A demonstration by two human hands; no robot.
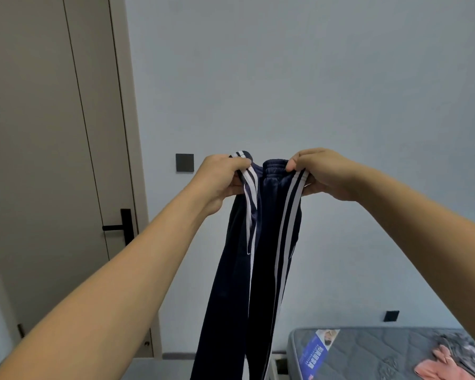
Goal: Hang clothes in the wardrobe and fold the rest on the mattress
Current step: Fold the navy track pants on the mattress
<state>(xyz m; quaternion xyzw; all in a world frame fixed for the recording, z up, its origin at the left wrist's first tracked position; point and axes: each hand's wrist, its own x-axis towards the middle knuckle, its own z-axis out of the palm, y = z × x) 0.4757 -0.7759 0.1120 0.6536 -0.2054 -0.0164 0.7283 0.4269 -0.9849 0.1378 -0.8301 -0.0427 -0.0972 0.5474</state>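
The left hand (225, 176) and the right hand (321, 174) are both pinching the elastic waistband of navy track pants (261, 242) with white side stripes, holding them up in the air so the legs are hanging straight down. If either pinch is slipping, one side is likely dropping and twisting the legs. The mattress (368, 352) is lying low to the right, with pink and grey clothes (455, 357) crowding its far side; the door (52, 160) is standing closed on the left.
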